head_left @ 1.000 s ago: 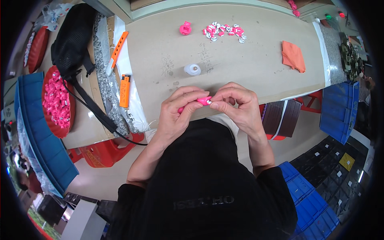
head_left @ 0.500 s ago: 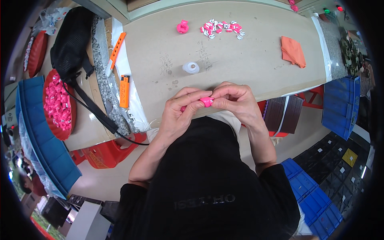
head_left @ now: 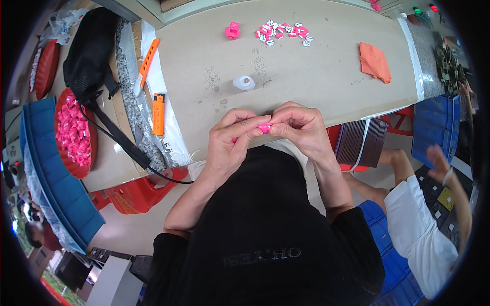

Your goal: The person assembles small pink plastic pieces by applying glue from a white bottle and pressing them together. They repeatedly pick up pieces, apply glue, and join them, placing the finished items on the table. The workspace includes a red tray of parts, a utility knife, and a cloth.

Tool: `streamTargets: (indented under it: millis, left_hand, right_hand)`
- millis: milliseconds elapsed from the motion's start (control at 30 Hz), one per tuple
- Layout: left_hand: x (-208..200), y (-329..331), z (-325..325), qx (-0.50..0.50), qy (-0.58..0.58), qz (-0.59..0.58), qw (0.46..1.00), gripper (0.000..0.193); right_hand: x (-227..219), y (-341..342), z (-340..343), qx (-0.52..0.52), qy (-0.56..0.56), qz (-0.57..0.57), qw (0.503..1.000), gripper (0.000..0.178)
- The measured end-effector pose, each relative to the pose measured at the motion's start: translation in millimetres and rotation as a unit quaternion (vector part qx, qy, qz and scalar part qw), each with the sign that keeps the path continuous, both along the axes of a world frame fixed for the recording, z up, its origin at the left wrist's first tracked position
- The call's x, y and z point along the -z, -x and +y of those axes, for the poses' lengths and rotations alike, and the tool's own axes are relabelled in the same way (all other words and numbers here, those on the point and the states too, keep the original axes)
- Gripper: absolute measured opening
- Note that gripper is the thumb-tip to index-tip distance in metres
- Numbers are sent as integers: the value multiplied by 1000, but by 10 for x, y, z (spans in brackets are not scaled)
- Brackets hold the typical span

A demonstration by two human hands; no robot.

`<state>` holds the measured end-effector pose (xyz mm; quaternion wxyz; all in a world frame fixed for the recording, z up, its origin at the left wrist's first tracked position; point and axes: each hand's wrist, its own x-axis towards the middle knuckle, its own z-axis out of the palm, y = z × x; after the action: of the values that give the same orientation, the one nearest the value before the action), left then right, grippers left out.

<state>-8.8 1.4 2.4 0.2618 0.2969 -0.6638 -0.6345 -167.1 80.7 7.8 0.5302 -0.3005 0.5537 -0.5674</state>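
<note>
Between the fingertips of both hands is a small glossy pink plastic piece (head_left: pixel 265 128), held just over the table's near edge. My left hand (head_left: pixel 232 137) is closed round it, and a bit of pink also shows under its fingers. My right hand (head_left: pixel 301 127) pinches the other end of the piece. Ahead of the hands stands a small white translucent bottle (head_left: pixel 244 83) with a narrow tip. Farther off are a hollow pink figure part (head_left: pixel 232 31) and a scatter of small pink and white pieces (head_left: pixel 279 33).
An orange cutter knife (head_left: pixel 148 61) and an orange lighter (head_left: pixel 158 115) lie at the left edge. Beyond them are a black bag (head_left: pixel 92 51) and a red tray (head_left: pixel 91 148) of pink parts. An orange cloth (head_left: pixel 374 62) lies right. A person in white shorts (head_left: pixel 416 224) is at the right.
A person has come into view at the right, one hand raised and blurred. Both my hands stay in nearly the same place, still on the pink piece.
</note>
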Motion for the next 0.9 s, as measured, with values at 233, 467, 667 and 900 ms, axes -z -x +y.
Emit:
streamTargets:
  millis: [233,467,667,900]
  left_hand:
    - [4,-10,-6,12,18,22,1000,26]
    - [72,-44,-39,33,47,47,997,33]
    - [49,-45,-46,30,46,41,998,31]
    - [42,-53,-45,27,39,36,998,26]
  right_hand:
    - [-7,-21,27,6,17,70,997,8]
    - [-65,-63,44,11,37,128,991,9]
    - [-50,-62,35,11,40,122,992,9]
    - [-56,-69,23,8,34,117,992,9]
